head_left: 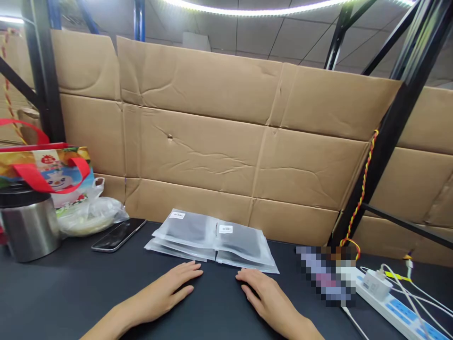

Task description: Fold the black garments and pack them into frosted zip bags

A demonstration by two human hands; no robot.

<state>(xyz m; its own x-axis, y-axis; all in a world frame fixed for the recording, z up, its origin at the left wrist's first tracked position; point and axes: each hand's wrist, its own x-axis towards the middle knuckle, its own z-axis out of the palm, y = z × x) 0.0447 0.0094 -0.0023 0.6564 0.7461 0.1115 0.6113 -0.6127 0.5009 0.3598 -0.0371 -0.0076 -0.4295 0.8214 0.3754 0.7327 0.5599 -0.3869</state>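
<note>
Flat on the dark table lies my left hand (170, 290), palm down with fingers stretched out and the thumb apart, holding nothing. My right hand (264, 295) rests likewise, its fingers extended and nothing in them. Just beyond the fingertips are two small stacks of frosted plastic bags with dark contents: the left stack (191, 231) and the right stack (244, 245), side by side. Each top bag carries a white barcode label, the left label (177, 215) and the right label (225, 229). What the bags contain cannot be made out.
At the left stand a steel flask (31, 226), a colourful bag with red handles (71, 163), a clear plastic bag (92, 215) and a phone (119, 234). A power strip (392, 302) with cables and a pixelated object (323, 276) lie right. Cardboard (198, 141) walls the back.
</note>
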